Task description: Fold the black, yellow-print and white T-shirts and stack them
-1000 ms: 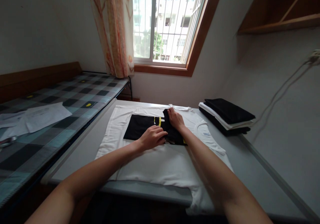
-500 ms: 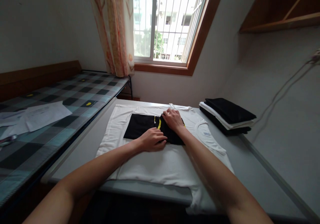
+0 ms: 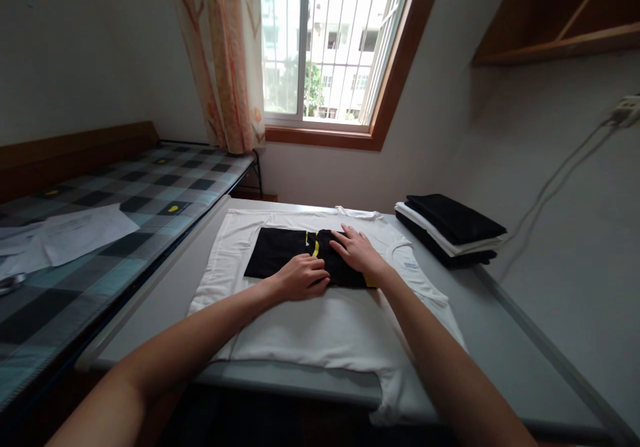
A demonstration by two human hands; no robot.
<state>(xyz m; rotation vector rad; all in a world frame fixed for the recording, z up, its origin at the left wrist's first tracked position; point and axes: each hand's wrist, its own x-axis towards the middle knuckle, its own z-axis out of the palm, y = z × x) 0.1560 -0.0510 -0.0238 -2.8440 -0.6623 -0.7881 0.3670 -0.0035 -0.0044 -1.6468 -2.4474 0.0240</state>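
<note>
A folded black garment with yellow trim [image 3: 275, 252] lies on a white T-shirt [image 3: 300, 330], which is spread over the table. My left hand [image 3: 304, 277] is at the near edge of the black garment, its fingers curled together on the cloth; what the fingertips pinch is partly hidden. On the right half of the same garment rests my right hand [image 3: 359, 250], fingers spread and stretched out flat over the fabric. The T-shirt's neckline shows to the right of that hand, and its near sleeve hangs over the table's front edge.
A stack of folded black and white clothes [image 3: 450, 227] sits at the table's back right, by the wall. Left of the table [image 3: 145, 320] stands a bed with a checked cover [image 3: 200, 184], with papers [image 3: 85, 234] on it. A window [image 3: 330, 47] is behind.
My right hand has opened, its fingers spreading flat and shifting slightly right across the black garment. My left hand stays at the near edge. The view has turned slightly right.
</note>
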